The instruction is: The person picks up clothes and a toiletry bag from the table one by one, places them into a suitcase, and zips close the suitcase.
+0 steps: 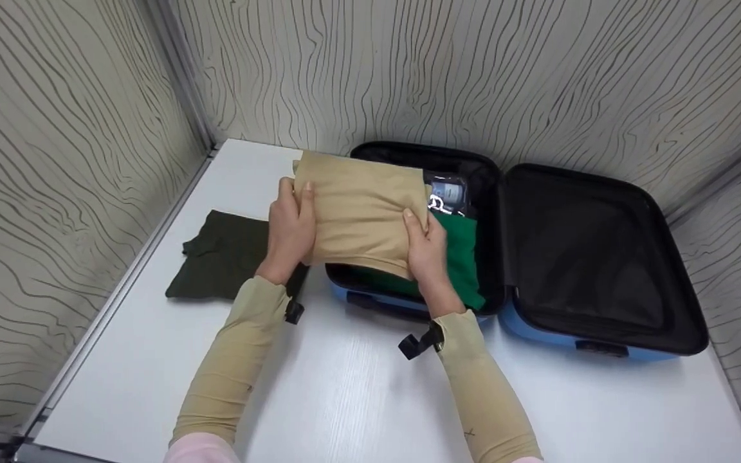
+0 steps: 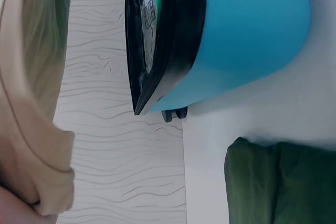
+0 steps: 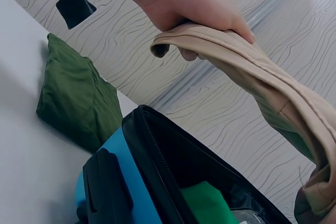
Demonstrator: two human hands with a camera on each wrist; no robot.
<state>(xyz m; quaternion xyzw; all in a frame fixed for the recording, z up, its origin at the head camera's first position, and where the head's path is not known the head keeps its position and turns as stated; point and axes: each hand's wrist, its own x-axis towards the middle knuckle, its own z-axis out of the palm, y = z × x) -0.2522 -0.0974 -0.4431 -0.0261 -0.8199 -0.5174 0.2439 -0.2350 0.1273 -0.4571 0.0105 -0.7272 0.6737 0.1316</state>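
Observation:
A folded beige garment [image 1: 361, 215] is held up above the left part of an open blue suitcase [image 2: 252, 30]. My left hand [image 1: 290, 225] grips its left edge, thumb on top. On the opposite edge my right hand [image 1: 427, 249] pinches the cloth between thumb and fingers. In the right wrist view the garment [image 3: 236, 59] sags between the hands, clear of the case. Inside the suitcase lie a green folded cloth [image 1: 464, 251] and a clear pouch [image 1: 449, 194] with a blue-labelled item; the garment hides part of both.
A dark green folded garment [image 1: 216, 257] lies on the white table [image 1: 351, 373], left of the suitcase and partly behind my left arm. The suitcase's lid [image 1: 592, 251] rests open to the right. Patterned wall panels [image 1: 409, 77] stand behind and at the sides.

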